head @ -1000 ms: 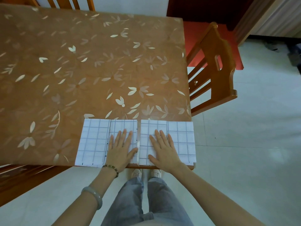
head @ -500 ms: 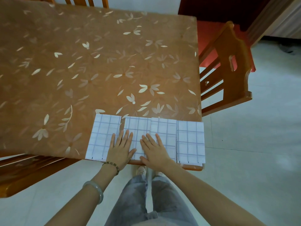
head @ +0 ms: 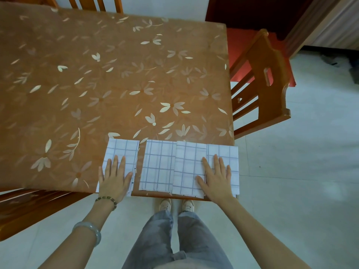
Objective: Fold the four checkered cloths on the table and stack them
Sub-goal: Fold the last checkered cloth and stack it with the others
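Pale floor tiles (head: 301, 171) are seen around a table (head: 116, 74) covered in a brown cloth printed with light petals, and a wooden chair (head: 260, 78) is drawn up at its right side. Four checkered cloths (head: 167, 171) are laid in a row along the table's near edge. Each is white with a thin blue-grey grid and is folded into a narrow upright rectangle.

The leftmost cloth (head: 124, 148) is set apart from the second cloth (head: 155, 162) by a strip of bare table. The third cloth (head: 188, 164) appears to overlap the right edge of the second, and its own right edge meets the rightmost cloth (head: 227, 152). The near ends of the cloths reach the table's edge or pass slightly over it.

The left hand (head: 114, 178) is laid flat on the leftmost cloth, fingers straight and spread, with nothing gripped. The right hand (head: 217, 179) is pressed flat on the rightmost cloth in the same way, its thumb lying over the seam with the third cloth. The two middle cloths lie between the hands. A bead bracelet (head: 106, 199) and a pale bangle (head: 90, 230) are worn on the left arm.
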`<state>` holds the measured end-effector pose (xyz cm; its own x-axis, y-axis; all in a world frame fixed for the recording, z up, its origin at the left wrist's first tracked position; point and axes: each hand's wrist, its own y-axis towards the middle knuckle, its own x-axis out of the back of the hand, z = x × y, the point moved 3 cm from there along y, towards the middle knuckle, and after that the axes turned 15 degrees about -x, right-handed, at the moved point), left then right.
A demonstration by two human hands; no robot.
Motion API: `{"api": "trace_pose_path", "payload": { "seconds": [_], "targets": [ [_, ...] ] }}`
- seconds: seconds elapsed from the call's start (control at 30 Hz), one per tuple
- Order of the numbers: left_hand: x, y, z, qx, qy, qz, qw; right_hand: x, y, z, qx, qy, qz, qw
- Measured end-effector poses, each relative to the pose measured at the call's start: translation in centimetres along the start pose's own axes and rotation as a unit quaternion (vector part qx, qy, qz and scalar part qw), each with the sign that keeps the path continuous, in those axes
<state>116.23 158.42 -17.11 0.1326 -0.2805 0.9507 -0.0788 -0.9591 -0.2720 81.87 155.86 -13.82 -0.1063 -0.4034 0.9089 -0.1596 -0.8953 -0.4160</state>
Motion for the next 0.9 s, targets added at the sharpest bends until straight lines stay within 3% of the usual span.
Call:
{"api": "trace_pose_path", "payload": {
  "seconds": [0.57,0.77,0.9],
  "targets": [
    [-0.1,1.5,-2.9,0.009,-0.005,0.001,1.000,-1.4,0.6,0.0,0.053,-0.055,0.050,0.996],
    [0.5,0.9,-5.7,-0.098,0.007,-0.011,0.995,-1.1,0.4,0.3,0.055,-0.040,0.037,0.997],
    [-0.5,0.9,-7.2,-0.117,0.013,0.013,0.993,-1.2,0.3,0.6,0.057,-0.045,0.039,0.997]
  ]
}}
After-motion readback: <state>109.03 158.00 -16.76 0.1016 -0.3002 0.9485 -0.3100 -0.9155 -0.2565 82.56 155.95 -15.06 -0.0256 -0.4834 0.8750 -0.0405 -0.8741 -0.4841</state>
